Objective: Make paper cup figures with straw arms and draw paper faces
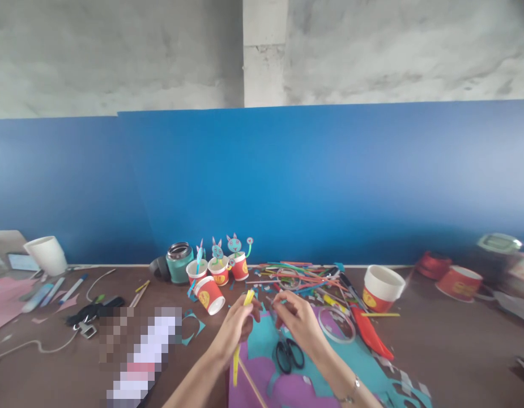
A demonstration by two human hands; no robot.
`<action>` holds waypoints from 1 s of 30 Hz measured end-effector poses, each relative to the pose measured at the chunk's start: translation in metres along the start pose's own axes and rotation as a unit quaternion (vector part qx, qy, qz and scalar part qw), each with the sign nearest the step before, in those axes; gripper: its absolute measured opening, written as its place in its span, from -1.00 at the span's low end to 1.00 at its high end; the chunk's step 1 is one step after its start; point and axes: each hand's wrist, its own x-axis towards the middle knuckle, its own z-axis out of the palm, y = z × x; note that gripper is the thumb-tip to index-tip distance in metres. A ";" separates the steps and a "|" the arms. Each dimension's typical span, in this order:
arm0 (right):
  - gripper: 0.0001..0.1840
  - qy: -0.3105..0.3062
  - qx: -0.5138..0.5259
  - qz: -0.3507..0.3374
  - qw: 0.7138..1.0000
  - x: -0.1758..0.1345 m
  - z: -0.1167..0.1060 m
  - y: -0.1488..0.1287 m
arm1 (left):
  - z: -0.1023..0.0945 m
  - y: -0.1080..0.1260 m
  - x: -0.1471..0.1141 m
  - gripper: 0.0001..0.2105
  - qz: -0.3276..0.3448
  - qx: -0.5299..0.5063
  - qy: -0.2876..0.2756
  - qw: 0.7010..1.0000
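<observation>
1. Gripping a long, thin yellow strip (pixel 236 365), the left hand (pixel 236 324) closes its fingers left of the black-handled scissors (pixel 288 348).
2. Just beyond the scissors' handles, the right hand (pixel 296 317) curls its fingers; whether they pinch anything, I cannot tell.

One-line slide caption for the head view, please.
Left hand holding a yellow strip, right hand near black-handled scissors and teal paper, red-and-white paper cups behind.

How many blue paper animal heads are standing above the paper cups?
3: one turned nearly edge-on above the left cup, one above the middle cup, and one above the right cup. I cannot exclude others hidden behind.
</observation>
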 end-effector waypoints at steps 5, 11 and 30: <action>-0.81 -0.039 0.035 -0.012 0.999 -0.002 -0.003 -0.008 | 0.003 -0.003 0.002 -0.59 -0.002 -0.003 -0.002 1.000; -0.80 -0.035 0.045 -0.022 0.998 -0.004 -0.003 -0.012 | 0.012 -0.001 -0.005 -0.58 -0.053 -0.054 -0.053 0.996; -0.75 -0.064 -0.046 0.006 0.997 -0.009 0.002 -0.013 | 0.017 -0.020 0.001 -0.62 0.045 0.223 -0.026 0.973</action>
